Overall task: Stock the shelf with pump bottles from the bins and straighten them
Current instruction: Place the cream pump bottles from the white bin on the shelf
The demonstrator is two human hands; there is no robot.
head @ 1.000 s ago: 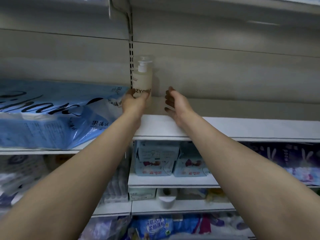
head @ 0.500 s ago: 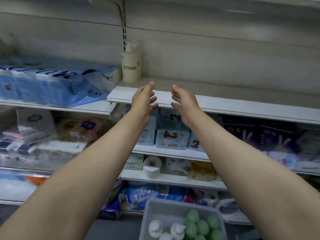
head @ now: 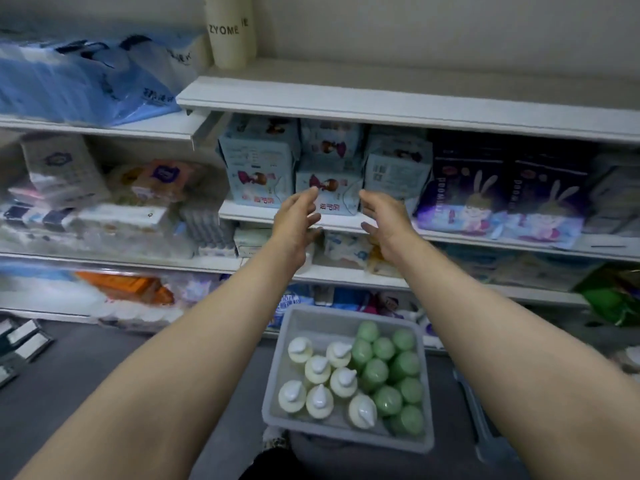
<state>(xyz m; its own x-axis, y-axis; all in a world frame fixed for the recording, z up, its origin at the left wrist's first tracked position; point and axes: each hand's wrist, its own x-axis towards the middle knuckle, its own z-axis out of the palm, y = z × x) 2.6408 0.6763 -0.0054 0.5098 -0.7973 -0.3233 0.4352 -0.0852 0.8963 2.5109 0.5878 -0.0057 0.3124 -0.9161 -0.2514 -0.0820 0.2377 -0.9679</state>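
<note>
Presently both hands hold nothing; left hand (head: 298,220) and right hand (head: 382,216) hover side by side, fingers loosely spread; cream pump bottle (head: 227,36) stands on the shelf (head: 398,105) above them; grey bin (head: 349,375) of bottles sits below.

The shelved pump bottle (head: 227,32) is cut off above its label.

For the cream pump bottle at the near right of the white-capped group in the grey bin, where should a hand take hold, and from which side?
Grip the cream pump bottle at the neck just under its white pump head, coming straight down from above. It stands upright in the grey bin with green-capped bottles packed close on its right, so its sides are largely blocked and only the top is free. Both hands are empty; the right hand looks better placed.
</note>
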